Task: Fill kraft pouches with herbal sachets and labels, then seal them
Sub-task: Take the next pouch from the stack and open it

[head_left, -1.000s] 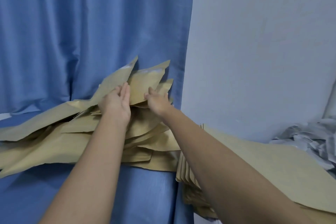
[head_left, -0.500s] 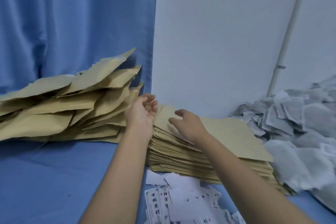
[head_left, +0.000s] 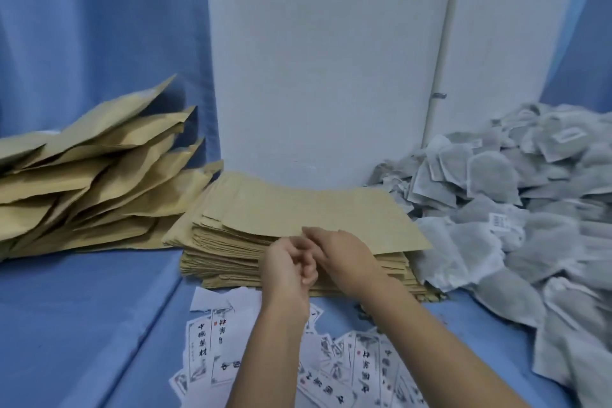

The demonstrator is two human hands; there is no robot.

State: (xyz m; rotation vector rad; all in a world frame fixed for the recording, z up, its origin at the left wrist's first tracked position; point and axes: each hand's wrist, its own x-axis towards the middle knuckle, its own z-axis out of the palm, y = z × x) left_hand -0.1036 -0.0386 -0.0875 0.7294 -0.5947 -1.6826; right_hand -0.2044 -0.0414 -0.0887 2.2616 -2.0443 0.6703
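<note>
A flat stack of empty kraft pouches (head_left: 228, 255) lies in the middle against the white wall. Both hands meet at the near edge of the top pouch (head_left: 314, 209). My right hand (head_left: 346, 257) pinches that edge with its fingertips. My left hand (head_left: 286, 267) is right beside it, fingers curled against the same edge and touching the right fingers. A heap of grey herbal sachets (head_left: 496, 209) fills the right side. Printed white labels (head_left: 334, 364) lie scattered in front of the stack, partly hidden under my forearms.
A loose pile of bulging kraft pouches (head_left: 92, 175) leans against the blue curtain (head_left: 82, 26) at the left. Everything rests on a blue cloth (head_left: 76, 325). A white wall panel (head_left: 324, 60) and a thin pipe (head_left: 442, 76) stand behind the stack.
My view swung right from the left pouch pile to the flat stack. Both hands left the pile, passed over the stack's far left corner, and came together at the top pouch's near edge.
</note>
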